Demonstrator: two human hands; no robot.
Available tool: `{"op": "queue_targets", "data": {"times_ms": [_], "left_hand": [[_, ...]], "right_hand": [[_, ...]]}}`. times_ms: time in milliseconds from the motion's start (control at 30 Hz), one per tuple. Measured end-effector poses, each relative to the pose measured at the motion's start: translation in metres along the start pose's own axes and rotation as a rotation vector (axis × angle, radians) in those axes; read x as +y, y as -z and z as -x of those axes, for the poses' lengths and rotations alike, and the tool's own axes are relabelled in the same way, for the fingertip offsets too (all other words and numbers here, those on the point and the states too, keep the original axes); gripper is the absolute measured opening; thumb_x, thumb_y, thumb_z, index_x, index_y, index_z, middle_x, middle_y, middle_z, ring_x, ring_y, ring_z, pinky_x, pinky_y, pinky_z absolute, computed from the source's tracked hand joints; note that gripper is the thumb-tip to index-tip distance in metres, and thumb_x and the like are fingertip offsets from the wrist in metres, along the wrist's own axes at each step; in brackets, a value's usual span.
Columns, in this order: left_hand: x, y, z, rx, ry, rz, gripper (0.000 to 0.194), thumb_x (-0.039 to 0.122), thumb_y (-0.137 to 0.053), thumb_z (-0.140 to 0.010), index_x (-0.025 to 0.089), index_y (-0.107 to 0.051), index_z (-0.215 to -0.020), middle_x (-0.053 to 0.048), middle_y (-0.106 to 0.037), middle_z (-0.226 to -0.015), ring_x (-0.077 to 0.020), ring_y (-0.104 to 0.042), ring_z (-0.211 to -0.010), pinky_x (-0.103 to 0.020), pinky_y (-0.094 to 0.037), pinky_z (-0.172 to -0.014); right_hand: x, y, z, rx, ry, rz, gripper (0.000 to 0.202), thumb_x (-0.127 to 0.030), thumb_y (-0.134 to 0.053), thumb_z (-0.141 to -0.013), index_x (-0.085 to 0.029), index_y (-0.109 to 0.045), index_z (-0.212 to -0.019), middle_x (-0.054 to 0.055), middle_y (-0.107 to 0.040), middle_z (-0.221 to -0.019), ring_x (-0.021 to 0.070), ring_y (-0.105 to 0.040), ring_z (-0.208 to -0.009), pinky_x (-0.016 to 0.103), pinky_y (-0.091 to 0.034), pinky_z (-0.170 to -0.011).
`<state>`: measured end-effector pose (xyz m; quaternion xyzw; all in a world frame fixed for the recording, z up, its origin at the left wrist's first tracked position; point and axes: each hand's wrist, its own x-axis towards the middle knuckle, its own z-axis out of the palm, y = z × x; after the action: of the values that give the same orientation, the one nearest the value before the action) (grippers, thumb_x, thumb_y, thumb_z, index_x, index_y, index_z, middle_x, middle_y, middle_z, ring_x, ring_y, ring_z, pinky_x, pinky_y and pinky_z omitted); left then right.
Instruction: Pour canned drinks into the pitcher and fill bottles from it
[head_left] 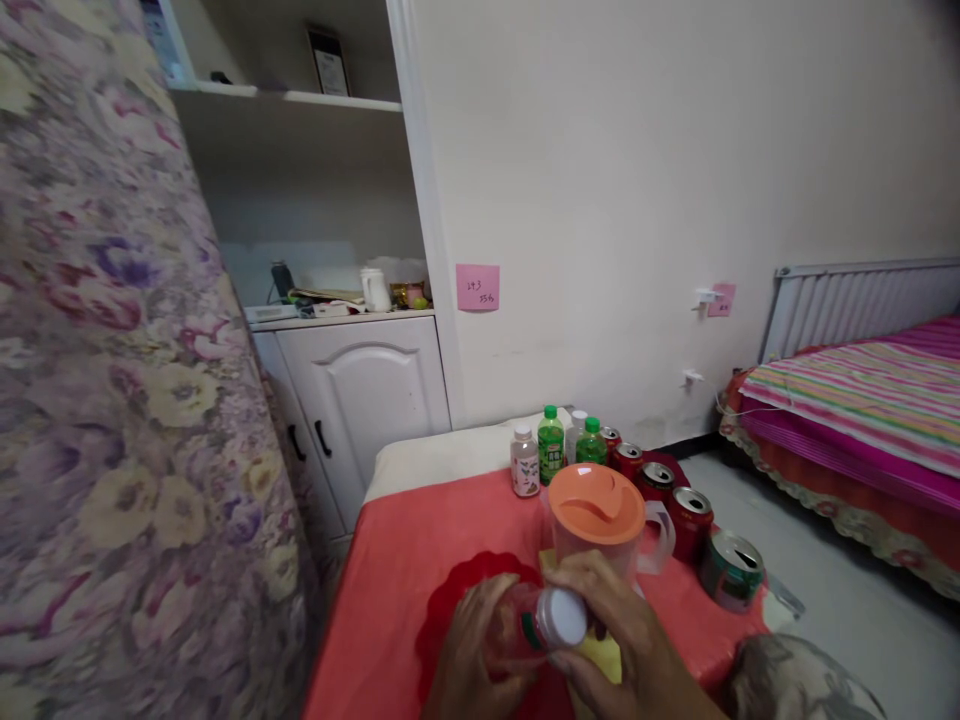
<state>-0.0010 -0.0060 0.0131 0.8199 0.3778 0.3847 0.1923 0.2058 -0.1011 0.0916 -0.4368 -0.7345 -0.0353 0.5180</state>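
Two hands — one white-capped bottle

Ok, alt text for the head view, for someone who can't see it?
A person's left hand holds a clear bottle while the right hand has its fingers around the white cap. Beyond them, a pitcher with an orange lid, bottles and cans stand on a red-covered table.

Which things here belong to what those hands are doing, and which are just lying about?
In hand:
clear plastic bottle, held by the left hand
round white cap, gripped by the right hand
possibly the red scalloped-edged dish

Lying about, it seems:
clear plastic pitcher with orange lid
red metal cans
short green metal can
green-capped, green-labelled bottles
pink-labelled, white-capped bottle
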Motion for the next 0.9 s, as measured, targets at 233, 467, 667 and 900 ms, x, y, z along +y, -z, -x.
{"op": "queue_targets", "data": {"times_ms": [233,467,667,900], "left_hand": [[0.007,0.003,0.0,-0.011,0.028,0.019,0.064,0.025,-0.083,-0.064,0.028,-0.068,-0.126,-0.009,-0.072,-0.13,-0.0331,-0.066,-0.122,-0.049,-0.053,-0.107],[0.013,0.006,-0.001,-0.024,0.089,0.058,0.061,0.03,-0.082,-0.066,0.026,-0.067,-0.124,-0.01,-0.072,-0.13,-0.0317,-0.064,-0.124,-0.047,-0.051,-0.109],[0.014,0.008,-0.002,-0.042,0.11,0.145,0.063,0.03,-0.083,-0.066,0.025,-0.065,-0.125,-0.011,-0.07,-0.132,-0.0312,-0.063,-0.126,-0.047,-0.05,-0.11],[0.017,0.01,-0.003,-0.057,0.17,0.196,0.063,0.026,-0.082,-0.065,0.024,-0.064,-0.125,-0.011,-0.069,-0.132,-0.0308,-0.061,-0.127,-0.047,-0.047,-0.112]], "right_hand": [[-0.004,0.001,-0.005,-0.004,0.05,-0.062,0.049,-0.01,-0.062,-0.082,-0.029,-0.054,-0.126,0.006,-0.071,-0.108,0.0212,-0.069,-0.099,0.029,-0.058,-0.084],[-0.002,-0.004,-0.003,-0.013,-0.068,-0.05,0.043,-0.014,-0.069,-0.079,-0.025,-0.057,-0.12,0.007,-0.068,-0.104,0.0226,-0.068,-0.097,0.031,-0.059,-0.082],[-0.008,0.003,-0.009,-0.076,0.017,-0.071,0.054,-0.01,-0.06,-0.084,-0.03,-0.051,-0.134,0.007,-0.068,-0.116,0.0208,-0.066,-0.107,0.029,-0.056,-0.09],[-0.01,0.007,-0.008,0.002,0.019,-0.172,0.042,-0.018,-0.06,-0.089,-0.028,-0.056,-0.13,0.008,-0.069,-0.116,0.0225,-0.067,-0.108,0.028,-0.057,-0.09]]}}
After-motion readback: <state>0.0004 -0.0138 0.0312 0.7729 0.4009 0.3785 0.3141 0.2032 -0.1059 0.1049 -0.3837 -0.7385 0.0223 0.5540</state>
